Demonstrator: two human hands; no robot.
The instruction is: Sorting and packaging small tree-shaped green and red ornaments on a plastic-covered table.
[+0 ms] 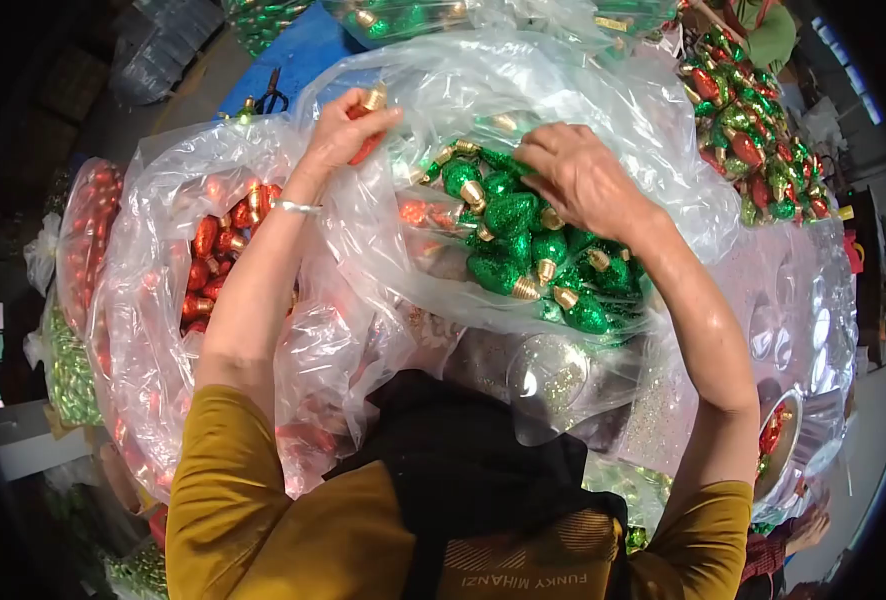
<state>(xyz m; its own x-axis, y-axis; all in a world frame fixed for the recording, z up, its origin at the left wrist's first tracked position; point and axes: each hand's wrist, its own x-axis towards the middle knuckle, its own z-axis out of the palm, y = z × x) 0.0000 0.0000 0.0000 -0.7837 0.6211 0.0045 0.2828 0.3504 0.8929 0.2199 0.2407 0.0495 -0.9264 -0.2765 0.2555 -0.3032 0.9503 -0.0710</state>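
My left hand [348, 130] is closed round a red bulb-shaped ornament [365, 148], whose gold cap sticks up above the fingers. It is raised over the rim between two clear plastic bags. My right hand [578, 180] reaches into the right-hand clear bag [423, 80], fingers bent down on the glittery green bulb ornaments [511, 215] with gold screw caps. Its fingertips are partly hidden, so what they grip does not show plainly; a green bulb [503, 160] lies right at them. The left-hand bag [153, 260] holds shiny red bulb ornaments [225, 240] beneath my left forearm.
A heap of mixed red and green ornaments [748, 140] lies at the far right, near another person's green sleeve [771, 40]. Black scissors [271, 95] rest on a blue sheet [298, 55]. Bagged green ornaments [403, 20] stand at the back. A round container [778, 440] sits lower right.
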